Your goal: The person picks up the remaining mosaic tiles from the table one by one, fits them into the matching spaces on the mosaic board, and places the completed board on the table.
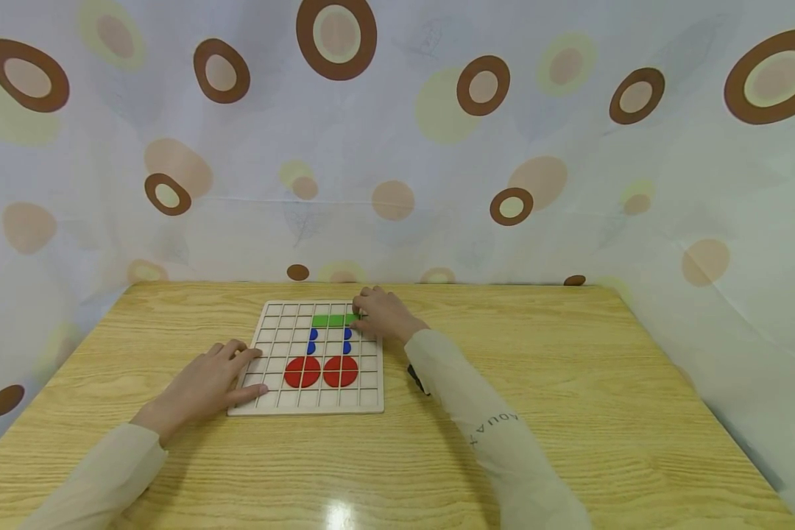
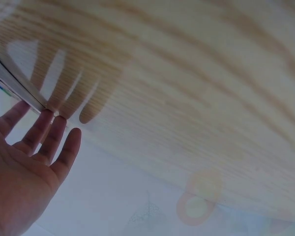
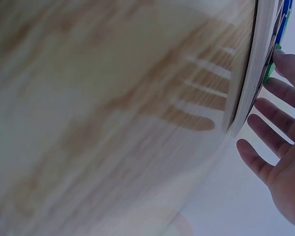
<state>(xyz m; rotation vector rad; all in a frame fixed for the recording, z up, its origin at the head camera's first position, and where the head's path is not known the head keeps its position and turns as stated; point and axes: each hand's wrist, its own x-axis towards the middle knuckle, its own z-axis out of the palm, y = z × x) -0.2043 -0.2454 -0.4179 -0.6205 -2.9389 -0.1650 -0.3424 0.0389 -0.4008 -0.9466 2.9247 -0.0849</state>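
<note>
A white gridded board [image 1: 274, 376] lies on the wooden table. Its cells hold two red discs [image 1: 302, 372], each split by grid lines, two columns of small blue half-round pieces [image 1: 313, 334] and a green strip [image 1: 329, 321] across the top. My left hand [image 1: 202, 386] rests at the board's left edge, fingers spread, thumb over the lower left corner. At the upper right, my right hand [image 1: 387, 315] pinches the green strip's right end between thumb and index finger. In the right wrist view its other fingers [image 3: 273, 135] extend loosely beside the board's edge.
A small black object [image 1: 417, 378] lies right of the board, partly covered by the right sleeve [image 1: 464, 397]. The wooden table [image 1: 570, 383] extends to both sides. A patterned curtain [image 1: 397, 147] hangs along its back and sides.
</note>
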